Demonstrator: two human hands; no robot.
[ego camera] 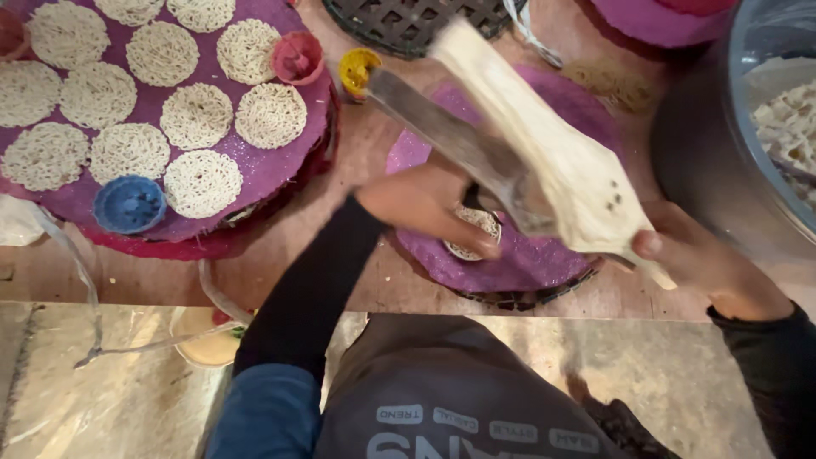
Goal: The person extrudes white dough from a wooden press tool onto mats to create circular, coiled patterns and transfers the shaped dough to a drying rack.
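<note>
fingers (484, 242) of your left hand (425, 204) press on the noodle coil (476, 223) on the near purple mat (527, 255); your right hand (705, 268) grips the wooden press (552, 153) above it. likely mid-pressing; next, steady the coil's shape and lift the press clear

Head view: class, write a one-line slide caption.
Both hands, left and right, work a wooden press over a purple mat.

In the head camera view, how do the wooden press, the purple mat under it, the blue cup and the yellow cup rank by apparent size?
1. Purple mat, partly hidden.
2. Wooden press; held nearer the camera by the right hand, so it may look oversized.
3. Blue cup.
4. Yellow cup, partly covered, so this ranking is unsure.
</note>
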